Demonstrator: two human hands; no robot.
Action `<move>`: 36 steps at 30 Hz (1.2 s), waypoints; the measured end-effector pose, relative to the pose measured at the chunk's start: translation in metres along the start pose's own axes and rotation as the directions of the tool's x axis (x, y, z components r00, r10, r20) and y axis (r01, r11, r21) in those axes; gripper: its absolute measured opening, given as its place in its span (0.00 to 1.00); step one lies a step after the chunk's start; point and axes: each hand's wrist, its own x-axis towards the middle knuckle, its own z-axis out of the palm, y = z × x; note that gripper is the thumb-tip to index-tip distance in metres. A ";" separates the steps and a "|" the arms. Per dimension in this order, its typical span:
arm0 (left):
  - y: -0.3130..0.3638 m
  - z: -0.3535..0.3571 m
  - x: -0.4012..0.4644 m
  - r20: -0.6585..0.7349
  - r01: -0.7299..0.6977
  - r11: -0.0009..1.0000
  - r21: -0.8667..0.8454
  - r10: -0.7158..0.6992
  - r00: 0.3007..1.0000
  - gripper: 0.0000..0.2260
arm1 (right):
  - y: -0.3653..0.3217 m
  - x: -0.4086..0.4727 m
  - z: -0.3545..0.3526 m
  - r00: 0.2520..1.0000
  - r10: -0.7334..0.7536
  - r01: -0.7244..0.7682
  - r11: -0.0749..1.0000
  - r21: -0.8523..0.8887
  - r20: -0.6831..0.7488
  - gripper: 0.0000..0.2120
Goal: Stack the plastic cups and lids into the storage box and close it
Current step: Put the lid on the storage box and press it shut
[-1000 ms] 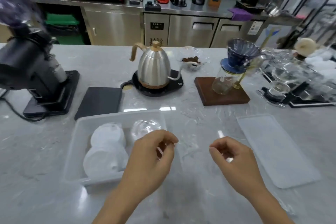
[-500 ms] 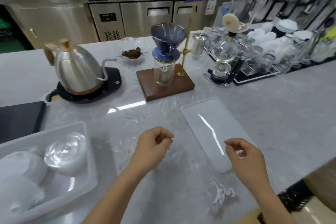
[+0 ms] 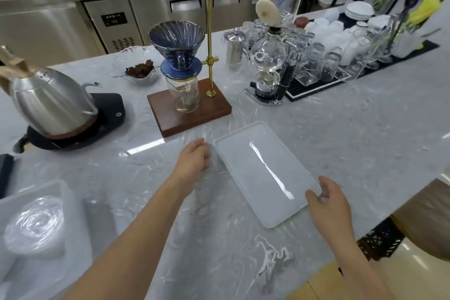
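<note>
1. Both hands are closing in on the box lid (image 3: 261, 173), which lies flat on the bench (image 3: 365, 143) at centre-right, one long edge running from about 11 o'clock to 5 o'clock.
2. The left hand (image 3: 194, 161) sits at the lid's far-left corner, fingers curled loosely and empty; whether it touches the rim, I cannot tell.
3. The right hand (image 3: 327, 204) is spread open at the near-right corner, fingertips just over the edge, nothing gripped yet.
4. The storage box (image 3: 73, 202) waits at 8 o'clock, well apart from the lid, with a stack of clear lids (image 3: 36, 224) inside; the cups themselves are not clearly seen from here.
5. Best play, I'd say: pinch opposite corners, thumbs on top, fingers hooked under the rim, because a thin flat lid on a slick bench is hard to get under.
6. Sliding the near corner slightly past the bench edge would likely give the fingers room.
7. Lift level, carry it low toward 8 o'clock, steering clear of the wooden dripper stand (image 3: 190, 112) at 12 o'clock.
8. Square the corners over the box before pressing down, and check the stack inside does not stand above the rim.
</note>
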 end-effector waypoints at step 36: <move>0.031 -0.197 -0.134 -0.396 -0.535 0.813 -0.229 0.424 0.814 0.05 | -0.132 -0.060 0.048 0.888 -0.328 -0.085 0.571 0.816 0.322 0.15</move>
